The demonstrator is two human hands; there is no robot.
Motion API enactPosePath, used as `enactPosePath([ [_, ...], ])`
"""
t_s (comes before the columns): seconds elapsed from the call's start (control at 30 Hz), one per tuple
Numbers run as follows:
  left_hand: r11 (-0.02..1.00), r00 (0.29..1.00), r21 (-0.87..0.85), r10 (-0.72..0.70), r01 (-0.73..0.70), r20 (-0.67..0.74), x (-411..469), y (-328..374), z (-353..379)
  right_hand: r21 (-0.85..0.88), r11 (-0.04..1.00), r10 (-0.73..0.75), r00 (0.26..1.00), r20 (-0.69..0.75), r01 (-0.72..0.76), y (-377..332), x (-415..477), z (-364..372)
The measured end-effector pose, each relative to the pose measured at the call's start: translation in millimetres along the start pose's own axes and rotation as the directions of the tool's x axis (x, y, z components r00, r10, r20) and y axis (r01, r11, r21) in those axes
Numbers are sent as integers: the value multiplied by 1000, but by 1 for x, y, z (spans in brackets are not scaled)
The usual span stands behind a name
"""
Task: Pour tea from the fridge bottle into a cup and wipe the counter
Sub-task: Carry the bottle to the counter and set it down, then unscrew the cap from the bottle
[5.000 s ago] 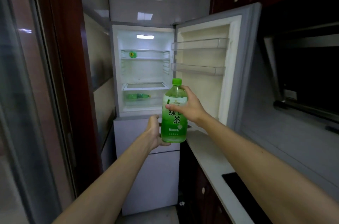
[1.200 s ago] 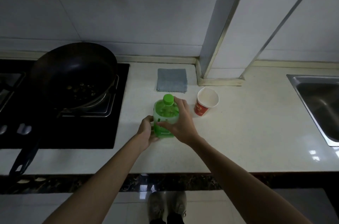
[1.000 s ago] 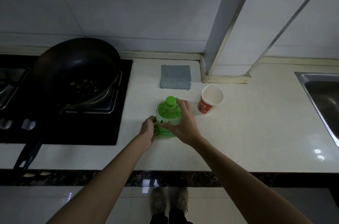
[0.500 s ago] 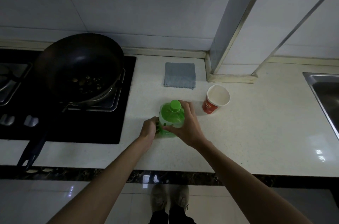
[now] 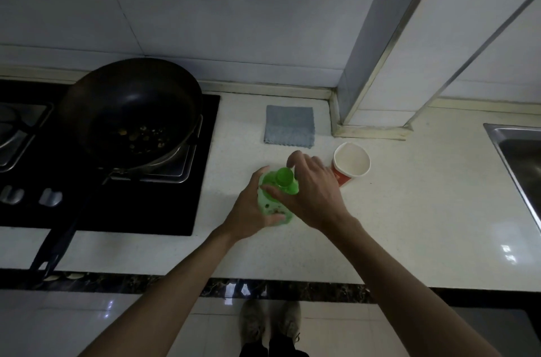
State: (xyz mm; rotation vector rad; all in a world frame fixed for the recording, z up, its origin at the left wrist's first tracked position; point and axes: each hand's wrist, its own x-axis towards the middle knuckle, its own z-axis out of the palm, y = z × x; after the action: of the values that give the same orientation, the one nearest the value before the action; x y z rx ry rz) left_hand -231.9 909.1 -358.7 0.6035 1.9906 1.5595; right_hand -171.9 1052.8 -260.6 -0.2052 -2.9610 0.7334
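Counter (image 5: 409, 225) — both hands around bottle (image 5: 273, 198)

The pale, speckled bench (image 5: 395, 228) runs the full width of the view, with a dark marbled strip along its front edge and a tiled wall behind. Set into its left part is a black hob (image 5: 164, 210), which carries 1 dark wok (image 5: 128, 110) holding some food scraps (its long handle reaches out past the front edge). Right of the hob, near the wall, a grey cloth (image 5: 289, 126) lies flat. Nearer the front stands a green bottle (image 5: 275, 195), capped, with a red paper cup (image 5: 351, 165) just beside it to the right. A steel sink (image 5: 515, 157) is sunk into the far right end.
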Motion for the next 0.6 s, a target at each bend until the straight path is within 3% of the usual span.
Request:
enactPosePath([
  [0.1, 1000, 999, -14, 17, -18, -36, -3, -1, -1, -237, 971, 28, 999, 24, -22, -13, 10, -9],
  [0.3, 995, 998, 92, -22, 27, -52, -4, 7, -2, -424, 899, 128, 992, 20, -108, -27, 13, -6],
  [0.43, 991, 1000, 134, -2, 5, -22, -4, 7, -6, -386, 921, 77, 996, 42, -55, -28, 14, -3],
  [0.6, 988, 1000, 155, 6, -7, 8, -3, 7, -6, -195, 981, 37, 986, 165, -4, -15, 15, -12],
])
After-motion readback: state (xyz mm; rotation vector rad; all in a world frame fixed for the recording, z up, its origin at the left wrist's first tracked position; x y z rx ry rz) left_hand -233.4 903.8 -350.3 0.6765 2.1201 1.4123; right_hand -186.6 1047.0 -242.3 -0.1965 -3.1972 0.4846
